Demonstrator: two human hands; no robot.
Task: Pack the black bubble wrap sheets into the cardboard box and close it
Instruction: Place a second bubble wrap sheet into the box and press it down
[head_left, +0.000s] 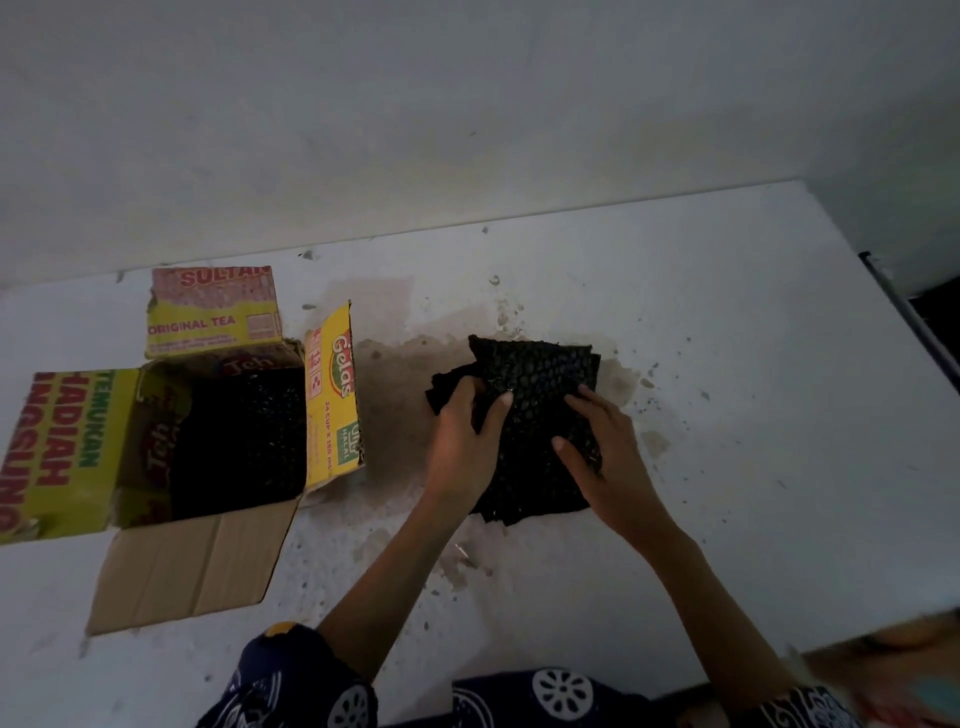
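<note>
Partly packed: box (156, 447) open with black wrap (244, 441) inside, more sheets (535, 415) out on floor (727, 364), gripped by left hand (462, 441) and right hand (608, 457); flaps unclosed.

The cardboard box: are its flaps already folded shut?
No, the cardboard box stands open, flaps spread outward, black bubble wrap visible inside.

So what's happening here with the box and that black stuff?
A person is packing black bubble wrap sheets into a cardboard box. Both hands, left hand and right hand, are gripping a stack on the white surface. The box stands open to the left, with some black wrap already inside.
</note>
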